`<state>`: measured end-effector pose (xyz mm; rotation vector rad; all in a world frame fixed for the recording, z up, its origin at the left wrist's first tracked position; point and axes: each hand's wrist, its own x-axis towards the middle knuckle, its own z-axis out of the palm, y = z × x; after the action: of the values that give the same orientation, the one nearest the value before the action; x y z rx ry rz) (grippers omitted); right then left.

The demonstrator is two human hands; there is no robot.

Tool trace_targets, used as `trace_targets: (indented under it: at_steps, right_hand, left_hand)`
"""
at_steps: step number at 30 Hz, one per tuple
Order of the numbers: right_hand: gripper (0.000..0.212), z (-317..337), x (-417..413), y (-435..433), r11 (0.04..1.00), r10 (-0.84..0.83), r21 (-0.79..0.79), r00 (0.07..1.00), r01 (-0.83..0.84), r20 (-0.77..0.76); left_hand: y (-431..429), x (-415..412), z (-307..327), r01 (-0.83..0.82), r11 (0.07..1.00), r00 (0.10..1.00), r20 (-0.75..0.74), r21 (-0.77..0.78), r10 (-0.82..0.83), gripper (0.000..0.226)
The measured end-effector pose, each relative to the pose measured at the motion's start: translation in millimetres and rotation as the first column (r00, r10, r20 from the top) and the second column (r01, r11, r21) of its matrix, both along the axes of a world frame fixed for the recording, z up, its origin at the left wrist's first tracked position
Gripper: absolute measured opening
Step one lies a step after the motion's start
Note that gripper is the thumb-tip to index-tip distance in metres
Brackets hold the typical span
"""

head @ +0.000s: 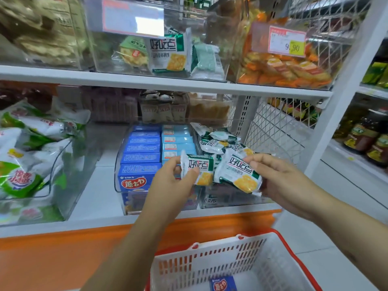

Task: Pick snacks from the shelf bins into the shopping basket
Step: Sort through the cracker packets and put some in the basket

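Shopping basket (210, 253) lowest in frame, both hands above it, each holding one cracker packet.

White slotted basket with red rim holds one blue snack box (223, 284) on its floor. Left hand (170, 185): thumb and curled fingers pinch the left edge of a green-and-white cracker packet (199, 166). Right hand (279, 181): fingers curled round the right edge of a second cracker packet (239, 175), thumb on its face. The two packets overlap between the hands, just in front of the clear shelf bin (231, 198) heaped with the same packets. Neighbouring bin to the left holds rows of blue boxes (142, 152). Basket sits below and nearer than the shelf edge, apart from both packets.
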<state>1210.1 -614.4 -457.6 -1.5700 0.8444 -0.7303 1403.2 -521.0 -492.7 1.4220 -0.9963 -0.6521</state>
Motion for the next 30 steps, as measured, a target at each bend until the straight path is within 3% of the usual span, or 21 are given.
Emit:
trace_targets:
  at_steps: [3,7,11,15,17,20,22,27,30]
  right_hand:
    - [0.022,-3.0,-5.2,5.8,0.994,0.009,-0.107,0.999,-0.014,-0.046]
    - [0.024,-6.4,-6.8,11.1,0.948,-0.025,-0.317,0.984,-0.032,-0.175]
    - [0.017,-8.6,-1.0,21.6,0.901,-0.107,-0.432,0.983,0.032,-0.151]
    - [0.012,-13.7,2.5,27.2,0.862,-0.158,-0.505,0.974,0.057,-0.16]
    - [0.013,-8.5,-2.9,24.7,0.856,-0.116,-0.516,0.964,-0.024,-0.237]
    - [0.064,8.0,-14.1,16.6,0.855,0.052,-0.426,0.865,-0.297,-0.499]
    - [0.074,17.4,-17.2,12.8,0.842,0.169,-0.33,0.789,-0.427,-0.591]
    - [0.074,26.5,-23.2,4.6,0.798,0.138,-0.354,0.719,-0.487,-0.681]
    - [0.057,30.8,-29.9,-2.4,0.768,0.129,-0.388,0.717,-0.509,-0.685]
  left_hand:
    - [-0.6,-16.8,-1.6,0.121,0.991,0.977,-0.186,0.065,-0.107,0.008]
    - [2.6,-31.0,2.1,0.293,0.95,0.88,-0.42,0.109,-0.223,0.018]
    - [6.7,-35.0,-1.0,0.421,0.903,0.889,-0.235,0.079,-0.394,0.026]
    - [6.3,-36.0,-3.9,0.394,0.914,0.909,-0.186,0.1,-0.372,0.031]
    - [5.7,-31.1,-3.3,0.368,0.926,0.927,-0.111,0.084,-0.358,0.031]
    - [6.7,-26.5,-0.4,0.425,0.903,0.905,-0.015,0.062,-0.425,0.037]
    - [7.3,-27.1,1.3,0.473,0.879,0.88,0.022,0.056,-0.475,0.041]
    - [3.1,-36.6,6.1,0.52,0.854,0.85,0.081,0.023,-0.52,0.053]
    - [-6.9,-44.8,9.8,0.494,0.869,0.861,0.126,0.016,-0.492,0.061]
